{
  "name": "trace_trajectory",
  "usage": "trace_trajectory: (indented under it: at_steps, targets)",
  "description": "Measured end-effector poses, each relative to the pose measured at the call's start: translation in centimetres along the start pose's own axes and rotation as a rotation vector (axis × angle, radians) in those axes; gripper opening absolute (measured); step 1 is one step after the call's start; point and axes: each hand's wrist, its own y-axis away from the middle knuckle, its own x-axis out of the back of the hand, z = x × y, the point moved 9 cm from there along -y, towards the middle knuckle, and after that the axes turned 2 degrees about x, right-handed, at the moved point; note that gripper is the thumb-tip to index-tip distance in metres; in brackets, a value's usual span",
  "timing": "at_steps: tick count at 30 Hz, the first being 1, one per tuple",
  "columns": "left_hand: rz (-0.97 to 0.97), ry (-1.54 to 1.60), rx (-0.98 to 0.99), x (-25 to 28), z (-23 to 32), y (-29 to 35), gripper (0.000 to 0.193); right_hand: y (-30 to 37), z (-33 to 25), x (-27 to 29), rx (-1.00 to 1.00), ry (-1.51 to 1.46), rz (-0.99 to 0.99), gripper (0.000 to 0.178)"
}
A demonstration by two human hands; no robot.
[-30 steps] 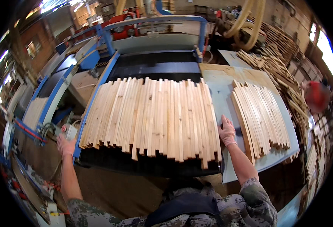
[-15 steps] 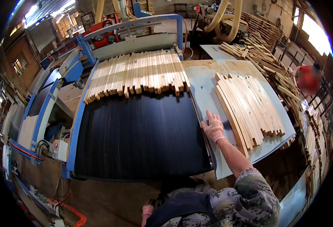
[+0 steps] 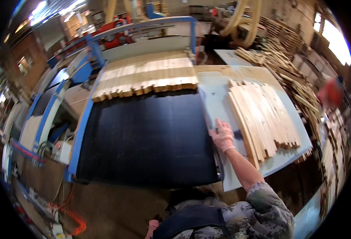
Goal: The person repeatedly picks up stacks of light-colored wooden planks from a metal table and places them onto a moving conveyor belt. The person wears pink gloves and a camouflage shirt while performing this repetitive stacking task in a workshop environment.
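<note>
My right hand (image 3: 223, 136), in a pale pink glove, lies flat with fingers stretched on the grey-blue sheet-topped table (image 3: 212, 95), beside the belt's right edge. To its right is a row of light wooden strips (image 3: 261, 115) laid side by side; the hand does not grip them. A wide black conveyor belt (image 3: 143, 139) stretches to the left, carrying a second row of wooden strips (image 3: 147, 73) at its far end under a blue frame. My left hand (image 3: 154, 223), also gloved, hangs low near my body at the bottom edge; its fingers are too small and hidden to read.
A blue machine frame (image 3: 143, 24) spans the belt's far end. On the left stand another conveyor (image 3: 44, 107) and a grey control box (image 3: 63, 152); a coiled orange hose (image 3: 77, 223) lies below. Scrap wood (image 3: 291, 79) is heaped at right, near a person in red (image 3: 330, 93).
The strips on the belt have moved farther off toward the frame, and their near ends look more even. My right hand stays in about the same place; the view has shifted slightly.
</note>
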Motion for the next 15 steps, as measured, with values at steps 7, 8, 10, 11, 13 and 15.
trace_trajectory:
  at_steps: [7, 8, 10, 11, 13, 15]
  targets:
    - [0.022, -0.001, -0.114, 4.6, 4.4, -7.6, 0.046, 2.4, -2.0, 1.4, -0.054, -0.131, -0.22, 0.079]
    - [0.009, 0.665, 0.003, 5.2, 6.3, -6.3, 0.044, 3.2, -1.0, 2.3, -0.041, -0.172, -0.225, 0.081]
    - [-0.3, 1.012, -0.212, 14.0, 20.2, 9.7, 0.052, 4.5, 0.5, 4.4, -0.04, -0.198, -0.216, 0.081]
    - [-0.426, 1.042, -0.383, 15.5, 23.2, 12.2, 0.056, 4.5, 1.5, 5.9, -0.017, -0.199, -0.167, 0.081]
    - [-0.641, 1.015, -0.631, 19.0, 29.9, 18.2, 0.063, 4.1, 4.3, 9.1, 0.036, -0.214, -0.066, 0.081]
    - [-0.757, 0.93, -0.808, 21.1, 35.0, 21.2, 0.065, 3.3, 7.7, 12.6, -0.05, -0.243, -0.012, 0.077]
